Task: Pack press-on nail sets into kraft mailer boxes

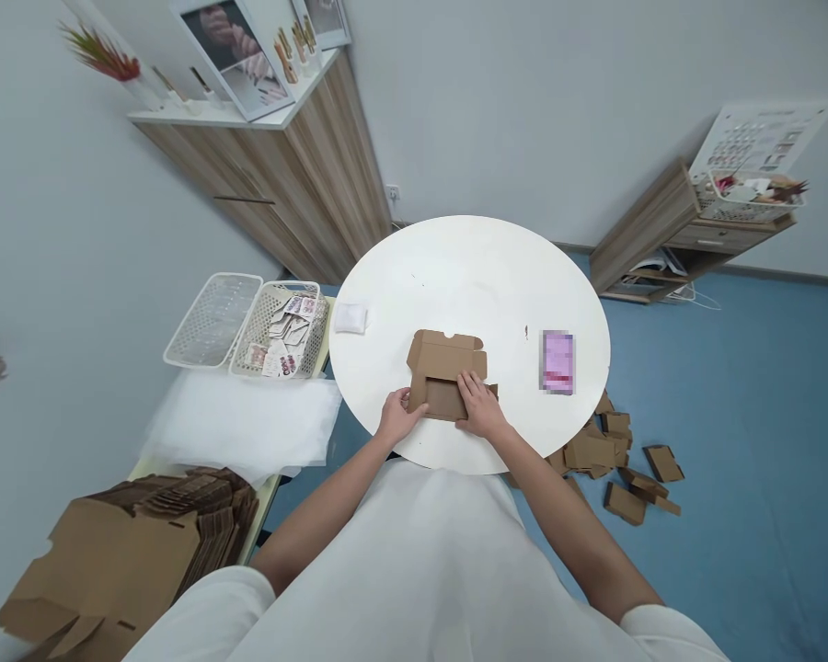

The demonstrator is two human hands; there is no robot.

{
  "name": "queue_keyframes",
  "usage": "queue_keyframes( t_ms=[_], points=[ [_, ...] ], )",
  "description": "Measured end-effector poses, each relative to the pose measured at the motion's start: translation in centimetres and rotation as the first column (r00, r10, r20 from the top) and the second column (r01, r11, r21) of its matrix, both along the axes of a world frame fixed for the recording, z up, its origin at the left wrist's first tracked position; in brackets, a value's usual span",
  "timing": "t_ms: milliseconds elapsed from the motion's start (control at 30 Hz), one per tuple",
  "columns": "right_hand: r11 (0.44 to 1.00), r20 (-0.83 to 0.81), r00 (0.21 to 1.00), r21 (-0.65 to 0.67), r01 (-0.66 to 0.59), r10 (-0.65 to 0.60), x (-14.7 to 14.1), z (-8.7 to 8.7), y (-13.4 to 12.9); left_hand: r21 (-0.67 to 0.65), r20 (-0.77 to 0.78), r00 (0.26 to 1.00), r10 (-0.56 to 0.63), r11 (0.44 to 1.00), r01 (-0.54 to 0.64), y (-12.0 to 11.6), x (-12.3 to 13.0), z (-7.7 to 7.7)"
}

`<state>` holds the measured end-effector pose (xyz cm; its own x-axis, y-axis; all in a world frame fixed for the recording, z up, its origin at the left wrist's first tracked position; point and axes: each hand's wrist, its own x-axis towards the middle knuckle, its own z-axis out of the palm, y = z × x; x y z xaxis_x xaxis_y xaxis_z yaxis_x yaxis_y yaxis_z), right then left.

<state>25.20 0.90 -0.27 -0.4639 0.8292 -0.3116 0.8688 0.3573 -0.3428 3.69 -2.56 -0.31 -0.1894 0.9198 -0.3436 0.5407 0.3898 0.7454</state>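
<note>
A brown cardboard box (448,357), partly folded with its lid flap up and away from me, lies on the round white table (469,267) near its front edge. My left hand (398,416) grips the box's left front corner, thumb on top and fingers at the side. On the right part, my right hand (480,405) presses with fingers close together over the side wall. The inside of the box shows between my hands. To the right lies a pixelated pink and purple item (557,363). A small white folded pad (350,318) rests at the table's left edge.
At the left, a white basket (248,354) holds printed cards beside white sheets (248,418) and stacked flat cardboard (124,561). Several small boxes (625,501) lie on the floor at right. Behind stand a wooden cabinet (304,184) and a shelf unit (655,221).
</note>
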Motion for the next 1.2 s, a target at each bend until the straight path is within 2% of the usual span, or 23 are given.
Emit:
queue_keyframes(
  t_ms=[133,333,533,733,867,933,1000,1100,1200],
  points=[
    [1.000,-0.016,1.000,0.005,-0.015,0.015,-0.3,-0.1,0.0,-0.024,-0.103,0.993,-0.058,0.998,0.056,0.4,0.5,0.6],
    [0.997,-0.018,0.997,-0.017,-0.079,0.079,0.0,0.1,-0.1,-0.121,-0.196,0.964,-0.179,0.980,0.157,1.6,-0.2,0.7],
    [0.995,-0.011,0.995,-0.035,-0.097,0.097,0.1,0.5,-0.1,-0.200,-0.217,0.946,-0.242,0.959,0.200,2.1,-0.5,0.7],
    [0.996,0.000,0.997,-0.043,-0.082,0.083,-0.2,0.5,-0.2,-0.251,-0.361,0.886,-0.291,0.945,0.209,2.5,0.0,0.3],
    [0.996,0.011,0.997,-0.039,-0.081,0.081,-0.1,0.5,-0.2,-0.155,-0.327,0.903,-0.280,0.958,0.241,1.8,-0.4,0.4],
    [0.995,0.018,0.996,-0.037,-0.090,0.090,0.0,0.5,-0.1,-0.060,-0.255,0.913,-0.318,0.948,0.313,1.5,-1.0,0.7],
    [0.995,0.025,0.995,-0.038,-0.096,0.097,0.0,0.5,0.1,0.011,-0.209,0.887,-0.411,0.907,0.422,1.4,-1.6,1.0],
    [0.994,0.025,0.994,-0.037,-0.102,0.103,0.1,0.8,0.4,0.003,-0.193,0.823,-0.535,0.838,0.546,2.0,-2.0,1.1],
    [0.998,-0.025,0.998,-0.001,-0.062,0.062,0.7,1.4,0.1,-0.015,-0.178,0.820,-0.545,0.834,0.551,2.6,-1.7,0.7]
  ],
)
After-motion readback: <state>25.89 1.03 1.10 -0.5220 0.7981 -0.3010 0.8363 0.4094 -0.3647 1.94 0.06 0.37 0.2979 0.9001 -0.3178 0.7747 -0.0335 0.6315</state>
